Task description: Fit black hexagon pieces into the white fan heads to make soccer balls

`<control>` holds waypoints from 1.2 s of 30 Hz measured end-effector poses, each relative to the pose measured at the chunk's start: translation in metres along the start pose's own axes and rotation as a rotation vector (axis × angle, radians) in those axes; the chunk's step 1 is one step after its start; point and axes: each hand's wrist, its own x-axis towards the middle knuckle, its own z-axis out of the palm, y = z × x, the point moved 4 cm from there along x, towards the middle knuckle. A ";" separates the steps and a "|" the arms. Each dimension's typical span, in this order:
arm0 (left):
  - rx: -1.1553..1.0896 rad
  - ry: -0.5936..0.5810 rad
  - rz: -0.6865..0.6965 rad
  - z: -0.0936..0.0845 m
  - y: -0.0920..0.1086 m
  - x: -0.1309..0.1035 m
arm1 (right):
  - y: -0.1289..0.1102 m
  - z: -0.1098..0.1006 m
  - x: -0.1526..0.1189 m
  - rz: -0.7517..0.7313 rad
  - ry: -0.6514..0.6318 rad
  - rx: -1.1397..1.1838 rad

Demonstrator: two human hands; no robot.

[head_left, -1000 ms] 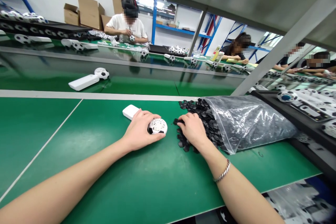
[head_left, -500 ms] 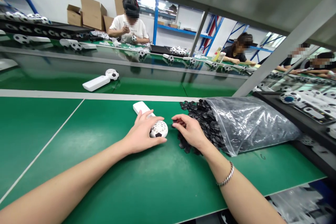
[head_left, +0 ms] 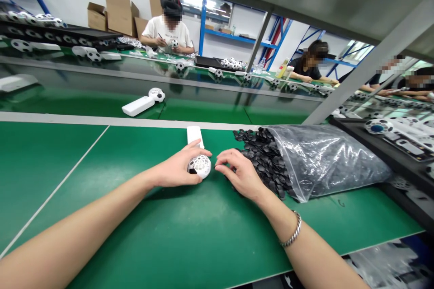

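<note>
Head camera: the left hand (head_left: 176,168) grips a football-patterned handheld fan (head_left: 194,136) around its round head (head_left: 201,166), the right hand (head_left: 242,174) pinching a small black piece (head_left: 215,167) just beside it.

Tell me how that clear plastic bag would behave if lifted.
The clear plastic bag would probably sag and fold, since its film looks thin and wrinkled. It might shed more black pieces, given those heaped at its open mouth. Its bulging dark contents could shift, making it awkward to balance.
</note>
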 end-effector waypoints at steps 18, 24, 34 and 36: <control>-0.026 0.053 -0.002 0.006 -0.004 0.001 | 0.003 0.005 -0.002 0.147 0.083 0.192; -0.041 0.085 -0.021 0.008 -0.006 0.002 | 0.009 0.023 -0.002 0.327 -0.072 0.526; -0.050 0.165 -0.015 0.011 0.003 0.003 | 0.014 0.028 0.005 0.323 -0.035 0.517; -0.051 0.180 -0.006 0.010 0.004 0.002 | 0.015 0.029 0.005 0.337 -0.049 0.516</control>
